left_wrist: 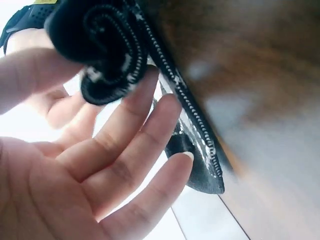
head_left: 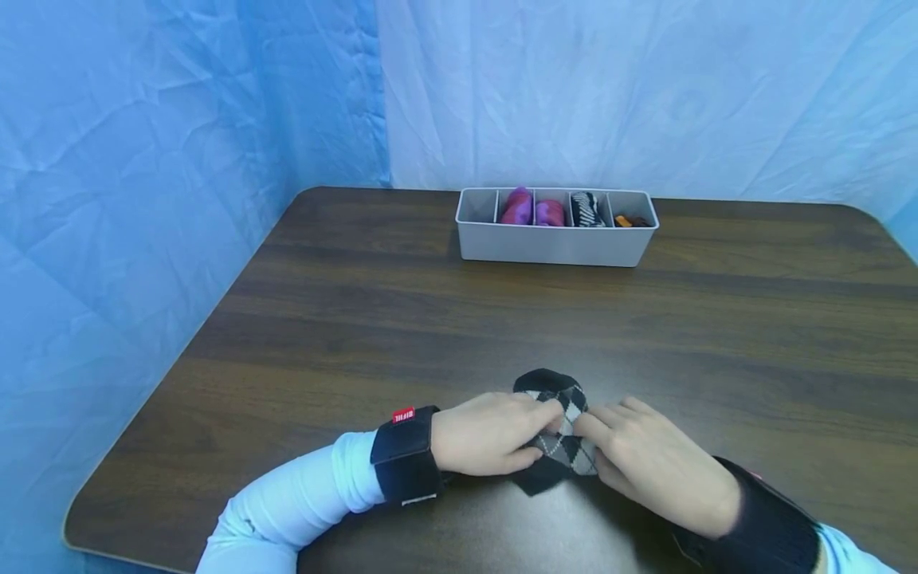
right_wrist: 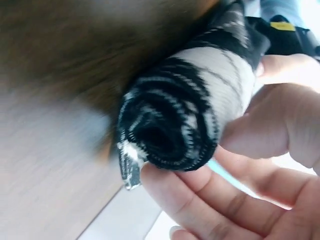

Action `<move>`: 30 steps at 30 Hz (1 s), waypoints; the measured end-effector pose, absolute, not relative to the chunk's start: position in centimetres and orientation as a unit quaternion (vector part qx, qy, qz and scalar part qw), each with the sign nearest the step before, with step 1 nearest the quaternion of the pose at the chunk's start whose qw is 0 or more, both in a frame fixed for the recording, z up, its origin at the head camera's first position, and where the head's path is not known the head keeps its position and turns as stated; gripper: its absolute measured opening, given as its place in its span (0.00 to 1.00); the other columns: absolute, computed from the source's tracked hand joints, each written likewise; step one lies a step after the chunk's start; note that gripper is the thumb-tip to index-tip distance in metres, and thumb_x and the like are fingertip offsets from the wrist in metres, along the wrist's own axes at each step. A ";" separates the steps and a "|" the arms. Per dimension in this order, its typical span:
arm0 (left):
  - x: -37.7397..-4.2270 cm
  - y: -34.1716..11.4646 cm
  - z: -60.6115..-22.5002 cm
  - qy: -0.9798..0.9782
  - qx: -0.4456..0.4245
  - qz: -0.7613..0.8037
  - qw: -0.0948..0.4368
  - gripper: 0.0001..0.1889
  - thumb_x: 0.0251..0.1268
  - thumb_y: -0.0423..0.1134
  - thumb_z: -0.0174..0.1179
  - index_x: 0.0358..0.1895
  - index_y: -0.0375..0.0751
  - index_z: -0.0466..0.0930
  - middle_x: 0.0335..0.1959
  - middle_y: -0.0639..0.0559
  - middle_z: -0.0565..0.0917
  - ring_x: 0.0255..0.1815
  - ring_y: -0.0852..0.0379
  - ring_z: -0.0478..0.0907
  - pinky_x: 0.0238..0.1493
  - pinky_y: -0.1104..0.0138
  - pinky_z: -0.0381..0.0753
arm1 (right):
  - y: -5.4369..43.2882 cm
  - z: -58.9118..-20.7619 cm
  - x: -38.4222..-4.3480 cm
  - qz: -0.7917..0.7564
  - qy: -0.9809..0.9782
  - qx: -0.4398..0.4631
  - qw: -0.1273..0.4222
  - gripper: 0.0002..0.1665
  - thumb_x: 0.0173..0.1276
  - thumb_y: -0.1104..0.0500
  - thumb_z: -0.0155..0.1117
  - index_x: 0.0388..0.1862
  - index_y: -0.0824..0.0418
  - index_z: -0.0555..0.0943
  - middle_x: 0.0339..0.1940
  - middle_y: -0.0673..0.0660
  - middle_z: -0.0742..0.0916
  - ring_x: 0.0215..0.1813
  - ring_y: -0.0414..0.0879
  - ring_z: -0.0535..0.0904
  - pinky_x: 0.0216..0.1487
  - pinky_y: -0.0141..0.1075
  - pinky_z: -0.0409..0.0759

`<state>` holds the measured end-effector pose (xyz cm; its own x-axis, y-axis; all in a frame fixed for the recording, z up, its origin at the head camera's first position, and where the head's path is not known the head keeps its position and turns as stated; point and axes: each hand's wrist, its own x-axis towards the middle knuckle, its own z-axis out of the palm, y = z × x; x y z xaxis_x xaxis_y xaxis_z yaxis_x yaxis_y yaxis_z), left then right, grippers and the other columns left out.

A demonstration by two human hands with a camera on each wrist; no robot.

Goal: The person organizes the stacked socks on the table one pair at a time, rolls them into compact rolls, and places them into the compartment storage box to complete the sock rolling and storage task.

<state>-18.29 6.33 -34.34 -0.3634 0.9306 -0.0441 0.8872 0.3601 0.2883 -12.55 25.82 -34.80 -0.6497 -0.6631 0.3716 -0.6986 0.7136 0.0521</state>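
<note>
A black, grey and white argyle sock (head_left: 576, 450) lies partly rolled up on the table near its front edge. My left hand (head_left: 495, 434) holds the left end of the roll, thumb on one side and fingertips on the other. From the right, my right hand (head_left: 649, 462) grips the other end between thumb and fingers. The right wrist view shows the spiral end of the sock (right_wrist: 167, 122), with a short flap hanging out below the coil. In the left wrist view, a flat length of sock (left_wrist: 185, 110) runs out from under the coil along the tabletop.
At the back of the dark wooden table (head_left: 373, 319) stands a grey divided box (head_left: 548, 245). Its compartments hold two pink-purple rolls (head_left: 517, 207), a black-and-white striped roll (head_left: 586, 210) and an orange and brown bundle (head_left: 631, 222). Blue sheeting (head_left: 179, 159) hangs behind and to the left.
</note>
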 end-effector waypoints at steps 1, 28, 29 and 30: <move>-18.3 6.3 -34.3 0.818 0.554 0.119 0.097 0.10 0.55 0.39 0.53 0.40 0.47 0.66 0.26 0.60 0.73 0.28 0.67 0.67 0.29 0.81 0.64 | 25.8 -34.9 -12.6 0.051 -0.904 0.377 0.193 0.16 0.33 0.64 0.62 0.25 0.53 0.71 0.18 0.41 0.71 0.22 0.33 0.61 0.26 0.27 0.60; -17.4 6.2 -33.7 0.799 0.600 0.043 -0.008 0.08 0.44 0.35 0.57 0.32 0.49 0.76 0.37 0.59 0.74 0.38 0.65 0.69 0.42 0.74 0.69 | 25.8 -34.6 -12.3 0.057 -0.890 0.407 0.197 0.15 0.32 0.58 0.69 0.22 0.54 0.75 0.24 0.44 0.76 0.26 0.36 0.70 0.28 0.29 0.62; -17.5 6.2 -33.7 0.795 0.604 0.047 -0.008 0.08 0.45 0.34 0.56 0.32 0.49 0.76 0.37 0.59 0.75 0.38 0.65 0.69 0.43 0.74 0.69 | 25.8 -34.6 -12.3 0.057 -0.890 0.407 0.196 0.14 0.32 0.58 0.69 0.21 0.54 0.75 0.23 0.44 0.75 0.26 0.36 0.69 0.28 0.29 0.62; -17.5 6.1 -33.7 0.793 0.607 0.049 -0.008 0.09 0.47 0.33 0.55 0.33 0.49 0.77 0.37 0.59 0.75 0.39 0.65 0.70 0.44 0.74 0.69 | 25.8 -34.5 -12.3 0.056 -0.890 0.408 0.196 0.14 0.32 0.59 0.69 0.21 0.55 0.74 0.23 0.44 0.75 0.26 0.36 0.69 0.28 0.29 0.63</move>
<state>-17.51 6.12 -33.70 -0.2632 0.9621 0.0719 0.9635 0.2585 0.0692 -12.35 25.83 -34.54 -0.5894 -0.7051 0.3944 -0.7487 0.6601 0.0613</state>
